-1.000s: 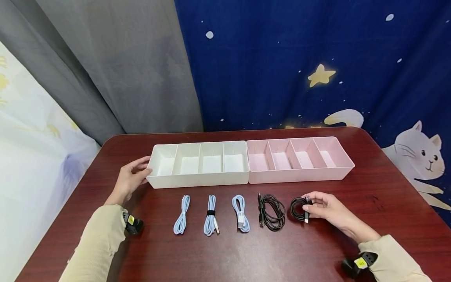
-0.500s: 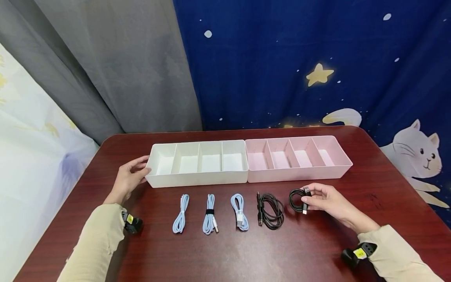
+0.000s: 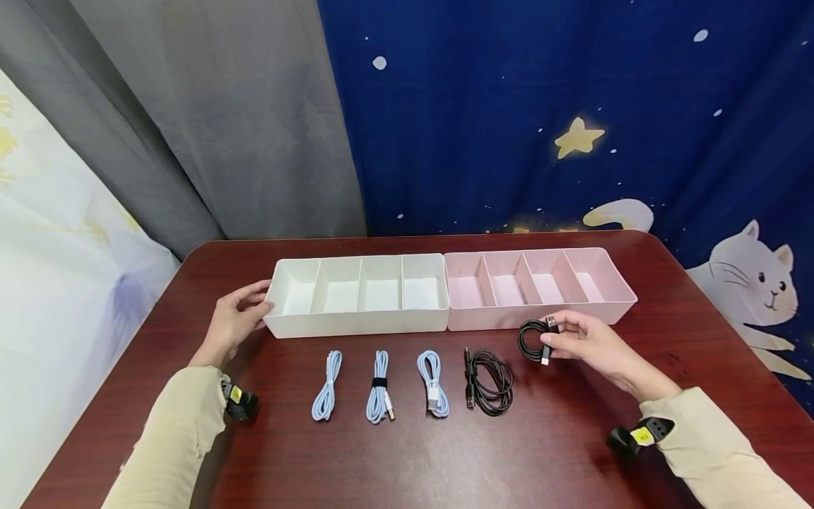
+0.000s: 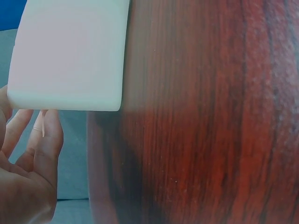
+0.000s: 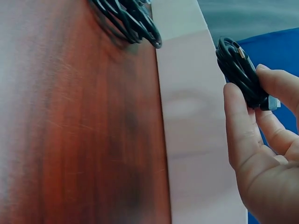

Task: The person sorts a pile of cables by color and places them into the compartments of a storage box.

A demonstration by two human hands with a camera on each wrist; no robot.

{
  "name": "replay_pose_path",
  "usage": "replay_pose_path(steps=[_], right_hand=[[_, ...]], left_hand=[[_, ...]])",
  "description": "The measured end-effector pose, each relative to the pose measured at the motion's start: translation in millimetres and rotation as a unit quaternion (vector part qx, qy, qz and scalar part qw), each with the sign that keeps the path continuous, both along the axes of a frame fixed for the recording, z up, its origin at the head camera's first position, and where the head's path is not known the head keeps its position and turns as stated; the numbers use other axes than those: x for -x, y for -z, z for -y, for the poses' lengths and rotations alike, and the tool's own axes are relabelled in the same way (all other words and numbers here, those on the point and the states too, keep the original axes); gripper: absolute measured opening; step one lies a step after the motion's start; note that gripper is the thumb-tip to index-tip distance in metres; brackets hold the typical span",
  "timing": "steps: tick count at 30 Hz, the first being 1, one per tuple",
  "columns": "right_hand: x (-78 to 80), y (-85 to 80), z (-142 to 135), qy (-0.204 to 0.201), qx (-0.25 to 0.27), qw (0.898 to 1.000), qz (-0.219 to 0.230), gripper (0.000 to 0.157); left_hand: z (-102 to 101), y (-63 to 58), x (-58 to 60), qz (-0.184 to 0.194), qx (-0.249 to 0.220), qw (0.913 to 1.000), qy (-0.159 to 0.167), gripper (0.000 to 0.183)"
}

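The left hand point(image 3: 234, 322) touches the left end of a white divided organizer box point(image 3: 356, 324), its fingers against the end wall. In the left wrist view the fingertips meet the edge of that white box point(image 4: 70, 60). With thumb and fingers, the right hand point(image 3: 588, 346) pinches a coiled black USB cable point(image 3: 531, 341), held up just in front of a pink divided organizer box point(image 3: 483, 318). The right wrist view shows the same coiled cable point(image 5: 238, 74) between the fingertips, above the pink box point(image 5: 196, 140).
Ahead of the boxes lie three bundled light-blue cables point(image 3: 327, 387), point(image 3: 378, 389), point(image 3: 433, 385) and a coiled black cable point(image 3: 490, 382) in a row. The two boxes stand end to end on the dark red table point(image 3: 407, 459). Curtains point(image 3: 470, 120) hang behind the table's far edge.
The right hand has lifted the coiled black USB cable off the table and carried it toward the pink box. The left hand has stayed at the white box's end.
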State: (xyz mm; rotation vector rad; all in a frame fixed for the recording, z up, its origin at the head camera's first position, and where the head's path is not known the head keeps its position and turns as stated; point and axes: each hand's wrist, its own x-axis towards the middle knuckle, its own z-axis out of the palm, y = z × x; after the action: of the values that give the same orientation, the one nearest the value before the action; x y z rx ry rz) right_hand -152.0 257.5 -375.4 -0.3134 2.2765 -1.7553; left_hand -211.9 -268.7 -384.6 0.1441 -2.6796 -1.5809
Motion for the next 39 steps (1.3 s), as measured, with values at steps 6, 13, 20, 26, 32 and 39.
replay_pose_path(steps=[6, 13, 20, 26, 32, 39], right_hand=[[9.0, -8.5, 1.8, 0.009, 0.002, 1.000, -0.002, 0.030], [21.2, -18.1, 6.4, 0.022, -0.010, 1.000, -0.013, 0.033], [30.7, -28.4, 13.3, 0.018, -0.016, 0.999, -0.029, 0.035], [37.5, -37.8, 8.6, 0.029, -0.046, 0.997, -0.046, 0.034], [45.6, -44.5, 3.8, 0.032, -0.068, 0.995, -0.073, 0.033], [57.8, -49.1, 5.5, 0.038, -0.053, 0.997, -0.044, 0.034]], left_hand=[[0.8, -0.1, -1.8, -0.009, 0.003, 1.0000, 0.004, 0.050], [1.7, 0.9, -1.5, -0.011, 0.002, 0.9999, 0.006, 0.050], [1.8, 0.9, -0.6, -0.005, 0.004, 1.0000, 0.004, 0.050], [1.2, 0.5, -0.4, -0.009, 0.000, 0.9999, 0.008, 0.050], [0.9, -0.6, -1.4, -0.011, 0.003, 0.9999, 0.008, 0.049], [0.0, -0.3, -1.9, -0.012, 0.006, 0.9999, 0.004, 0.049]])
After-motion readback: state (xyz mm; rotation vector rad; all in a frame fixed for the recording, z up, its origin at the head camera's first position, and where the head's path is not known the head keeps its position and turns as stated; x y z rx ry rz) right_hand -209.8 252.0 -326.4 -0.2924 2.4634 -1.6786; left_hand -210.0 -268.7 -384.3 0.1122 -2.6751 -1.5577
